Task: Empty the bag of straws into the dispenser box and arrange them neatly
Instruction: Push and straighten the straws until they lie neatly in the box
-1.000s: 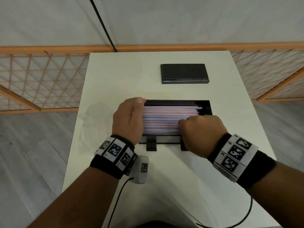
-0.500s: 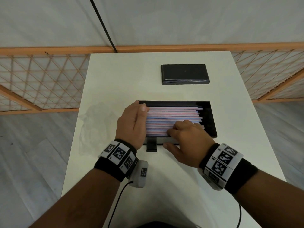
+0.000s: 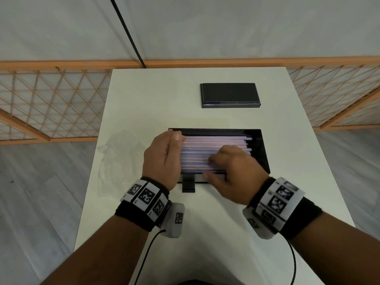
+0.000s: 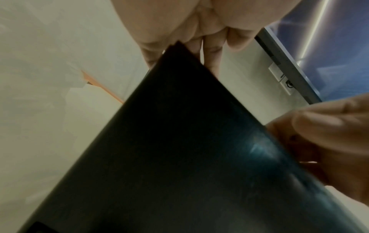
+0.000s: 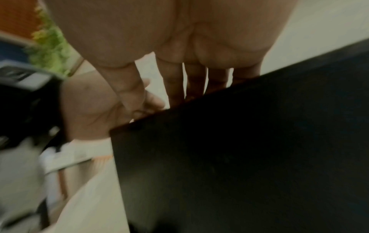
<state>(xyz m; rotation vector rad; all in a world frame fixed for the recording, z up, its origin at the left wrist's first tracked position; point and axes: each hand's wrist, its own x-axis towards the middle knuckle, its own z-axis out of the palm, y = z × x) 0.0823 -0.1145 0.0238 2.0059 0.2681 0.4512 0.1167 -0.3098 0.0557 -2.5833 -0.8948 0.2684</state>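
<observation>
The black dispenser box (image 3: 261, 153) stands open in the middle of the white table (image 3: 154, 99), filled with pink and blue straws (image 3: 205, 148) lying lengthwise. My left hand (image 3: 174, 149) stands at the box's left end, thumb along the far edge, fingers reaching down against the straw ends. My right hand (image 3: 222, 161) lies on top of the straws near the front, fingers flat on them, thumb at the front wall. In the left wrist view the box's dark wall (image 4: 179, 149) fills the frame below my left fingers (image 4: 211, 52). The right wrist view shows my right fingers (image 5: 195, 85) reaching over the box edge (image 5: 239, 149).
The box's black lid (image 3: 230, 95) lies flat at the far side of the table. A clear, crumpled plastic bag (image 3: 115, 159) lies left of the box. An orange lattice fence (image 3: 51, 103) runs behind and beside the table.
My right hand has moved from the box's front right corner to the left, and its fingers now lie spread on the straws. The left hand stays at the left end.
</observation>
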